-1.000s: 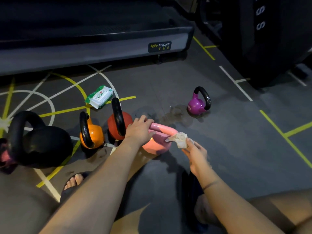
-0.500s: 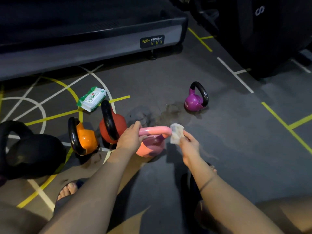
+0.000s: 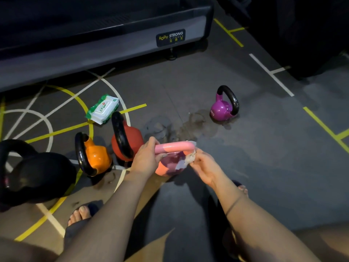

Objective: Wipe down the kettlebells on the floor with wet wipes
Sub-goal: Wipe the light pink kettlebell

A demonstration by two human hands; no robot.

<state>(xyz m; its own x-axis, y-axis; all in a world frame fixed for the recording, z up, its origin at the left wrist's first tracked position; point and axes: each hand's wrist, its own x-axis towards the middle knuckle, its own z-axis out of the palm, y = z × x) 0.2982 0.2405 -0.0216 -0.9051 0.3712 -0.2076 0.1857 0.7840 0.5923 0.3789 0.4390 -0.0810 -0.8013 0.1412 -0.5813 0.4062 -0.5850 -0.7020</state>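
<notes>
A pink kettlebell (image 3: 171,165) stands on the floor between my hands. My left hand (image 3: 146,159) grips the left end of its pink handle. My right hand (image 3: 204,165) pinches a crumpled white wet wipe (image 3: 189,157) against the kettlebell's right side, just under the handle's right end. To the left stand a red kettlebell (image 3: 130,142), an orange kettlebell (image 3: 95,157) and a large black kettlebell (image 3: 35,176). A purple kettlebell (image 3: 223,107) sits apart at the right.
A green-and-white pack of wet wipes (image 3: 103,108) lies behind the red kettlebell. A treadmill base (image 3: 94,53) runs along the back. Dark equipment (image 3: 302,35) fills the upper right. Damp patches (image 3: 185,127) mark the floor. My foot (image 3: 81,214) shows below.
My right hand has moved the wipe down from the handle's right end to the kettlebell's side. My left hand still holds the handle.
</notes>
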